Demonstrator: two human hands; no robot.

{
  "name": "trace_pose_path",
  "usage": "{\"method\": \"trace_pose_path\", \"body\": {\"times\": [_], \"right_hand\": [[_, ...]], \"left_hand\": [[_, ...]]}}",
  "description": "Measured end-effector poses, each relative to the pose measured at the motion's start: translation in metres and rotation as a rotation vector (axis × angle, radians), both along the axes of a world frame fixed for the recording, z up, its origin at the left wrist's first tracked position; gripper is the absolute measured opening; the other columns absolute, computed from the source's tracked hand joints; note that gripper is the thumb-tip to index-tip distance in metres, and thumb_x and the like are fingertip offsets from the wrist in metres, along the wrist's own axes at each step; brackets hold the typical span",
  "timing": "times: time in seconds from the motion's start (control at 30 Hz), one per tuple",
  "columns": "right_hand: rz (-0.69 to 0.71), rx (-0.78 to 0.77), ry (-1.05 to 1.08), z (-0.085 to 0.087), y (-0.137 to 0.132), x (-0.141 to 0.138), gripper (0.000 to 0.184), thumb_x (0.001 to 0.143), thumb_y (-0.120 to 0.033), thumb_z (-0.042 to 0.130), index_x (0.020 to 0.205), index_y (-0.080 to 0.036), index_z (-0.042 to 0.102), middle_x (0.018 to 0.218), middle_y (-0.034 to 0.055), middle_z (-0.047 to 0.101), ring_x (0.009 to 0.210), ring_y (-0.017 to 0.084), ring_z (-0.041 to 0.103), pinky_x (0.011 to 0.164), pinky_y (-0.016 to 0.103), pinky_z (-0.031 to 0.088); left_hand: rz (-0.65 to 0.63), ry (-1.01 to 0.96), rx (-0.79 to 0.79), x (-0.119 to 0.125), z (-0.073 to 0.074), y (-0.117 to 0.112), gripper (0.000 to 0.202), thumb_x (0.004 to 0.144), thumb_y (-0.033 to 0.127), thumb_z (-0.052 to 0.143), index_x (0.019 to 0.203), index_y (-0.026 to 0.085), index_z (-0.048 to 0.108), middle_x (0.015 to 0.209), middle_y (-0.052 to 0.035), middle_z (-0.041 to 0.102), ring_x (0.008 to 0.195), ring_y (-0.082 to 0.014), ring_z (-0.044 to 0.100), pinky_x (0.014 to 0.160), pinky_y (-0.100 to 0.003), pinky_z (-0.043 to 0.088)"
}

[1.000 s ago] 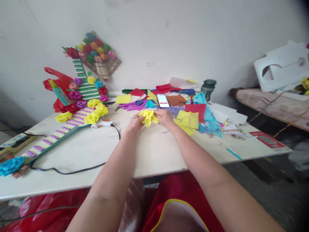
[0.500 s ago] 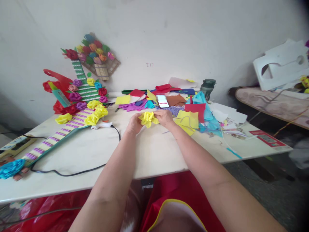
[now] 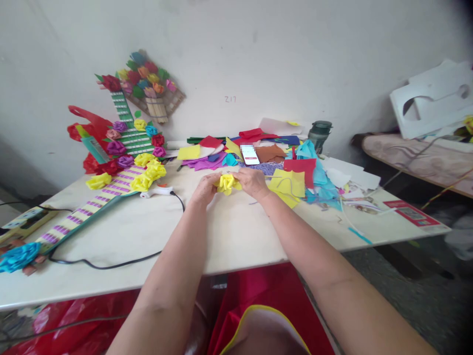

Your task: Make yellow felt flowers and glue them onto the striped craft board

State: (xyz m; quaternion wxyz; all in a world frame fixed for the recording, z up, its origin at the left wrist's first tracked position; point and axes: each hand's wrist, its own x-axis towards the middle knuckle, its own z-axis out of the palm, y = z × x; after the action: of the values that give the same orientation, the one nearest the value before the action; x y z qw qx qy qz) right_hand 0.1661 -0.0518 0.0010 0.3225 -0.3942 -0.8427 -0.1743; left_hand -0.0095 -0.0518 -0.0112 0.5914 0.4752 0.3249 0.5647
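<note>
Both hands meet over the middle of the white table [image 3: 229, 236]. My left hand [image 3: 205, 188] and my right hand [image 3: 251, 180] pinch a small yellow paper flower [image 3: 226, 183] between them, fingers closed on its sides. A white glue gun [image 3: 158, 190] with a black cord [image 3: 111, 264] lies just left of my left hand. Yellow paper squares [image 3: 288, 185] lie right of my right hand. A phone [image 3: 250, 154] rests behind the flower among coloured paper scraps.
A striped craft board [image 3: 92, 204] with paper roses runs across the table's left side, with a second flower piece [image 3: 150, 81] leaning on the wall. Red bags [image 3: 88, 133], a green jar [image 3: 318, 134], a power strip [image 3: 22, 222] and a bed with white foam [image 3: 432, 98] are around.
The flower is bunched more tightly between my hands, which have closed in a little. Nothing else on the table has moved.
</note>
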Motion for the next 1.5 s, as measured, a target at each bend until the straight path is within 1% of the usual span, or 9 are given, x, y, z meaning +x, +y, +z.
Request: {"method": "trace_pose_path", "body": {"times": [0.23,0.4,0.6,0.77,0.87,0.97,1.07,1.23,1.5], "right_hand": [[0.023,-0.118,0.087,-0.004,0.007,0.001,0.031,0.084,-0.027,0.041,0.106,-0.028,0.063,0.083,0.0017,0.066,0.074,0.013,0.055,0.059,0.022,0.033],[0.181,-0.28,0.221,-0.003,0.012,0.005,0.03,0.08,-0.022,0.045,0.103,-0.023,0.066,0.085,0.0034,0.067,0.072,0.012,0.056,0.062,0.021,0.037],[0.286,-0.514,0.284,-0.003,0.016,0.008,0.031,0.08,-0.022,0.047,0.105,-0.018,0.064,0.069,0.0021,0.065,0.06,0.009,0.051,0.058,0.02,0.036],[0.331,-0.597,0.227,-0.004,0.019,0.013,0.032,0.082,-0.026,0.045,0.108,-0.02,0.062,0.058,-0.0022,0.059,0.053,0.007,0.048,0.054,0.019,0.034],[0.295,-0.579,0.167,-0.001,0.017,0.013,0.031,0.082,-0.026,0.045,0.108,-0.023,0.063,0.063,-0.0018,0.063,0.057,0.009,0.053,0.057,0.02,0.037],[0.201,-0.477,0.166,0.001,0.013,0.011,0.03,0.08,-0.026,0.047,0.104,-0.026,0.064,0.086,0.0008,0.069,0.076,0.013,0.06,0.065,0.022,0.041],[0.137,-0.393,0.147,0.002,0.011,0.009,0.031,0.081,-0.029,0.046,0.107,-0.029,0.063,0.097,0.0016,0.068,0.084,0.015,0.061,0.07,0.023,0.042],[0.111,-0.328,0.115,0.0,0.009,0.008,0.032,0.082,-0.028,0.044,0.108,-0.03,0.062,0.098,0.0004,0.068,0.084,0.014,0.061,0.069,0.023,0.042],[0.071,-0.269,0.099,0.001,0.007,0.008,0.032,0.08,-0.026,0.045,0.105,-0.03,0.064,0.092,0.0001,0.069,0.079,0.014,0.06,0.061,0.022,0.037]], "left_hand": [[0.02,0.136,0.051,-0.006,-0.002,0.003,0.02,0.059,0.031,0.065,0.067,0.014,0.061,0.061,-0.0003,0.056,0.056,-0.0106,0.05,0.053,-0.022,0.038],[0.012,0.229,0.074,-0.007,-0.002,0.003,0.021,0.062,0.033,0.063,0.068,0.014,0.061,0.059,0.0003,0.054,0.055,-0.0101,0.048,0.052,-0.022,0.037],[-0.024,0.29,0.075,-0.007,0.0,0.0,0.026,0.063,0.038,0.064,0.07,0.013,0.062,0.06,-0.0006,0.055,0.056,-0.0099,0.049,0.055,-0.022,0.038],[-0.036,0.317,0.093,-0.006,0.0,-0.002,0.026,0.064,0.038,0.064,0.07,0.013,0.064,0.061,-0.0016,0.056,0.056,-0.01,0.049,0.053,-0.021,0.036],[-0.035,0.321,0.093,-0.006,0.001,-0.003,0.025,0.064,0.037,0.064,0.07,0.013,0.064,0.062,-0.0021,0.057,0.057,-0.0106,0.05,0.054,-0.021,0.037],[-0.025,0.291,0.075,-0.007,0.002,-0.003,0.022,0.063,0.034,0.065,0.07,0.013,0.064,0.062,-0.0021,0.057,0.057,-0.0105,0.05,0.054,-0.021,0.038],[-0.023,0.24,0.06,-0.007,0.002,-0.002,0.019,0.062,0.03,0.064,0.07,0.012,0.064,0.06,-0.0015,0.055,0.055,-0.01,0.049,0.053,-0.021,0.037],[-0.022,0.164,-0.002,-0.006,0.0,-0.002,0.017,0.062,0.027,0.064,0.069,0.012,0.065,0.06,-0.0021,0.056,0.054,-0.0105,0.05,0.051,-0.021,0.038],[-0.033,0.062,-0.101,0.001,0.003,-0.005,0.016,0.062,0.024,0.065,0.071,0.011,0.066,0.065,-0.0046,0.062,0.06,-0.0133,0.055,0.057,-0.023,0.042]]}}
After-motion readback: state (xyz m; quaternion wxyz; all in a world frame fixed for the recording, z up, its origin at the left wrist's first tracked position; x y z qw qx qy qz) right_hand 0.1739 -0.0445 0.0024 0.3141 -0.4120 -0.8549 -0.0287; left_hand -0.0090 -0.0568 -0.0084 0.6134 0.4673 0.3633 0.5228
